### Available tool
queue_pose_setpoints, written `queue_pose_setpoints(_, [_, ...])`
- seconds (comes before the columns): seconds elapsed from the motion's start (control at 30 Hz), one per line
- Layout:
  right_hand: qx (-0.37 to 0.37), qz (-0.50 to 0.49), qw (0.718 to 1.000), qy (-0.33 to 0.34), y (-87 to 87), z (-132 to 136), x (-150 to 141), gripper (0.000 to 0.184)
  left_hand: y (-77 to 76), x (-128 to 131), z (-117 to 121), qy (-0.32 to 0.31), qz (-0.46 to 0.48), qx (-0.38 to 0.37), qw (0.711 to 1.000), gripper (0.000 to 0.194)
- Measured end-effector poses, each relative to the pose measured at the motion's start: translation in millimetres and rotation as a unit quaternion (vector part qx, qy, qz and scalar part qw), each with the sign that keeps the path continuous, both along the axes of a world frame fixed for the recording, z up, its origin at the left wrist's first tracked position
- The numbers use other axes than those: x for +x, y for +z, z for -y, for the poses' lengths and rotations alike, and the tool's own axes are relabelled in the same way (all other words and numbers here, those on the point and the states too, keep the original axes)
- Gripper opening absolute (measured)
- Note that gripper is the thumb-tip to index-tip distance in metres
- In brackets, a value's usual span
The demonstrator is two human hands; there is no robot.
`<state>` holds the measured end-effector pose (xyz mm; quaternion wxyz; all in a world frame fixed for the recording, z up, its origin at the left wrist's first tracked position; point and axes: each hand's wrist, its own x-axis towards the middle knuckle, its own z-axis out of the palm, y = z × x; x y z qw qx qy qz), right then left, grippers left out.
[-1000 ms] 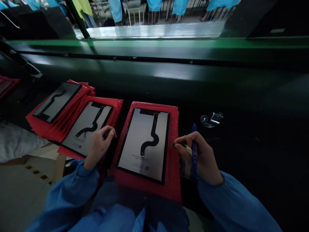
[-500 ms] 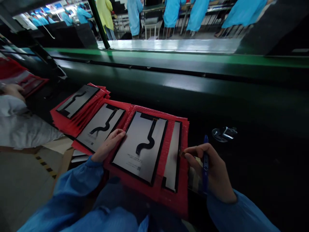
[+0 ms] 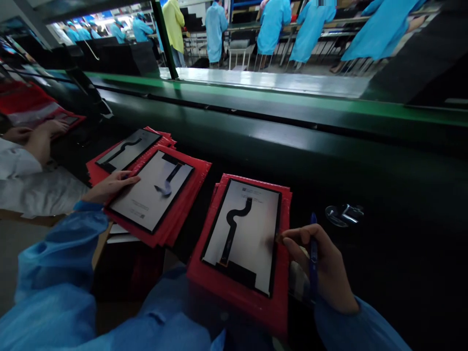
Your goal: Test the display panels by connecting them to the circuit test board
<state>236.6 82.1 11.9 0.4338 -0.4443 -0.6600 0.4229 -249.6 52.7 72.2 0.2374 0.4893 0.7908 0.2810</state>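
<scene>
My left hand [image 3: 114, 185] grips the left edge of a display panel [image 3: 139, 195], thumb on top. The panel has a dark ribbon cable, bent and blurred at its end, and it lies over the middle stack of red bubble-wrap sheets [image 3: 170, 222]. My right hand [image 3: 323, 268] is closed round a blue pen [image 3: 313, 258] that stands up between its fingers. Thumb and forefinger pinch something small and brownish at the right edge of a second display panel [image 3: 252, 239]. This panel rests on the right red stack [image 3: 234, 297], its S-shaped black cable lying flat.
Behind is a third panel [image 3: 127, 148] on red sheets. Clear plastic pieces [image 3: 344, 214] lie on the dark bench to the right. A co-worker's hands [image 3: 44, 134] are at the far left beside more red sheets. A green-edged ledge [image 3: 256, 92] runs across the back.
My left hand has carried a panel left from the right stack onto the middle one, uncovering the panel beneath. My right hand stays at the right stack's edge with the pen.
</scene>
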Motion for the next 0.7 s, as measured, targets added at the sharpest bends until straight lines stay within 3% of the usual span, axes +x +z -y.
queue_pose_setpoints(0.07, [-0.003, -0.001, 1.000, 0.004, -1.7, -0.8, 0.2, 0.032, -0.1, -6.8, -4.3, -0.004, -0.081, -0.033, 0.996, 0.041])
queue_pose_setpoints(0.13, [0.003, 0.003, 1.000, -0.006, -0.4, 0.6, 0.2, 0.027, 2.8, -1.6, -5.1, 0.033, -0.194, -0.038, 0.980, 0.035])
queue_pose_setpoints(0.2, [0.049, 0.000, 0.997, -0.062, 6.5, 7.4, -1.3, 0.026, 10.1, 16.8, 0.4, 0.100, -0.283, 0.016, 0.954, 0.032])
queue_pose_setpoints(0.27, [0.116, -0.023, 0.976, -0.183, 19.2, 20.9, -5.9, 0.022, 20.4, 48.4, 10.1, 0.133, -0.338, 0.117, 0.924, 0.034])
queue_pose_setpoints(0.33, [0.126, -0.062, 0.955, -0.262, 34.8, 38.0, -14.5, 0.021, 29.3, 89.3, 17.2, 0.041, -0.257, 0.161, 0.952, 0.038])
queue_pose_setpoints(0.4, [0.068, -0.097, 0.964, -0.238, 47.9, 52.9, -26.6, 0.039, 30.7, 132.8, 14.9, -0.124, -0.102, 0.148, 0.976, 0.028])
queue_pose_setpoints(0.47, [-0.006, -0.099, 0.984, -0.147, 52.7, 61.9, -40.5, 0.040, 20.3, 172.9, 1.0, -0.315, -0.006, 0.088, 0.945, 0.029])
queue_pose_setpoints(0.5, [-0.035, -0.081, 0.990, -0.113, 51.2, 64.0, -47.5, 0.033, 10.9, 190.4, -9.6, -0.369, 0.020, 0.072, 0.926, 0.031])
queue_pose_setpoints(0.57, [-0.078, -0.034, 0.994, -0.075, 41.3, 64.4, -60.4, 0.020, -12.1, 218.0, -34.3, -0.394, 0.007, 0.078, 0.916, 0.032])
queue_pose_setpoints(0.7, [-0.121, 0.024, 0.991, -0.043, 11.5, 58.8, -79.1, 0.036, -49.3, 241.4, -73.7, -0.331, -0.057, 0.084, 0.938, 0.028])
